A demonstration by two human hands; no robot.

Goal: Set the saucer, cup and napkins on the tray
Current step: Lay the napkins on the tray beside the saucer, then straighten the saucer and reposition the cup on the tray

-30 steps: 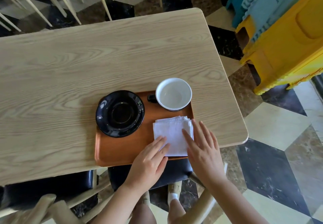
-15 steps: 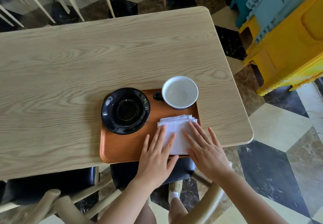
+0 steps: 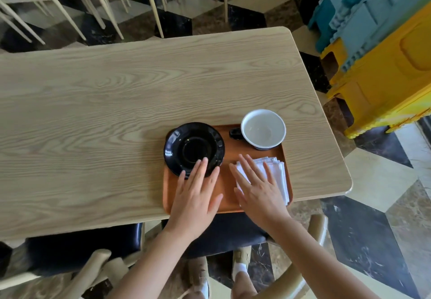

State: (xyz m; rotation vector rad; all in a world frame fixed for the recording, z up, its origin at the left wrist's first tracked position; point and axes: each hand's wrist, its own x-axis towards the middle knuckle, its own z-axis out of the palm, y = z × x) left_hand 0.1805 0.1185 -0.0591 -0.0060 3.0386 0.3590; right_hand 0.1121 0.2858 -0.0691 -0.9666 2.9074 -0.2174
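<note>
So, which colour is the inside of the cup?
White inside the cup, seen best in the head view.

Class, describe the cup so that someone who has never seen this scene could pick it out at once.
Start at the light wooden table and find the orange-brown tray at its near right edge. The cup stands in the tray's far right corner, beyond the folded white napkins and right of the black saucer. It alone is deep, white inside, empty, with a dark handle pointing left.
</note>
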